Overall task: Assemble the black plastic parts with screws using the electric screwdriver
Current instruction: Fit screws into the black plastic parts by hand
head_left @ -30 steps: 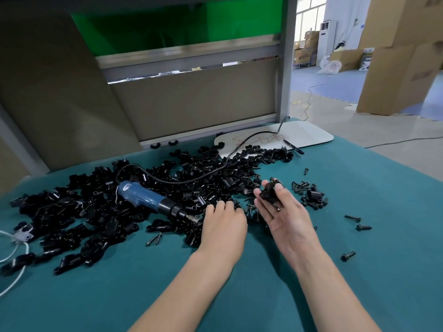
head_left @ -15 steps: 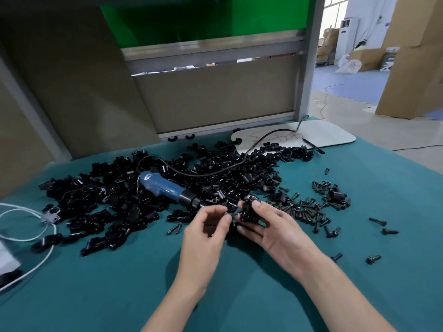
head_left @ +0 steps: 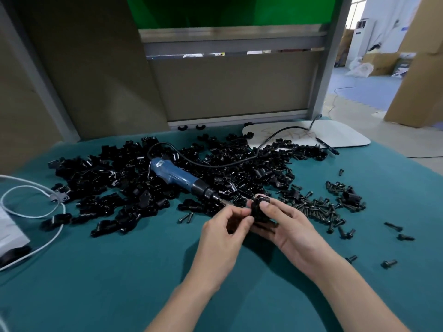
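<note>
Two risks: the hidden bit, perhaps a screw, pinched by the left hand could enter crooked or drop while the right hand grips the black part.

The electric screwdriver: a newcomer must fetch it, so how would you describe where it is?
Start at the teal-covered table, then find the heap of black plastic parts across its far half. The electric screwdriver lies on that heap near the middle. It is the only blue thing among them, with a black cable curving from its rear end.
</note>
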A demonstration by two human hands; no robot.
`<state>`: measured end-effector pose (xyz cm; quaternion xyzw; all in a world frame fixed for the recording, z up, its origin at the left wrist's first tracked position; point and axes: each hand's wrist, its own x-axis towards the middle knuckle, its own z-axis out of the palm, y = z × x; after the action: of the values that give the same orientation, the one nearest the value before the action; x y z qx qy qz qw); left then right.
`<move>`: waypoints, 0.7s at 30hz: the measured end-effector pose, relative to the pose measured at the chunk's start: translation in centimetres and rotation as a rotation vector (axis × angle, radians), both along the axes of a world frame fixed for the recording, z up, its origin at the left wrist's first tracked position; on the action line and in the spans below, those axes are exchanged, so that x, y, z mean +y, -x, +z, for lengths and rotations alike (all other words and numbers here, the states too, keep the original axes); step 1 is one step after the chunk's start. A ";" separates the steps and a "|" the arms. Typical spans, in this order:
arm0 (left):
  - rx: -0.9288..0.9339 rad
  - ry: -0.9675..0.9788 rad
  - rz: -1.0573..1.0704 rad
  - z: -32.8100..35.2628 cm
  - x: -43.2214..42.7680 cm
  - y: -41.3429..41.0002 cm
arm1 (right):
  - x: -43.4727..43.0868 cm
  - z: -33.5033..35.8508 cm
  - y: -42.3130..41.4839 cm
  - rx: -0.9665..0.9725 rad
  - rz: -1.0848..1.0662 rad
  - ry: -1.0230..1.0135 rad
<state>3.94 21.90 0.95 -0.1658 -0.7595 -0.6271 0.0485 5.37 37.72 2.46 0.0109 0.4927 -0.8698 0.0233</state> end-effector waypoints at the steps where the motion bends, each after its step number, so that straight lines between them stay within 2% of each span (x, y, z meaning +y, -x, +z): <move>1: -0.010 0.002 -0.011 0.0 0.0 0.0 | 0.0 0.0 -0.1 0.005 0.004 -0.014; 12: -0.018 0.028 -0.018 0.0 0.0 0.0 | 0.0 0.0 -0.1 0.028 0.026 -0.009; 17: -0.032 0.132 0.012 -0.3 -0.1 0.2 | 0.1 -0.3 0.0 0.021 0.013 -0.041; 21: -0.044 0.079 -0.015 -0.1 -0.2 0.2 | 0.1 -0.3 0.1 0.020 0.027 -0.046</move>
<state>3.78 21.66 0.83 -0.1597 -0.7832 -0.6005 0.0205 5.30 37.83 2.16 -0.0036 0.5128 -0.8580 0.0298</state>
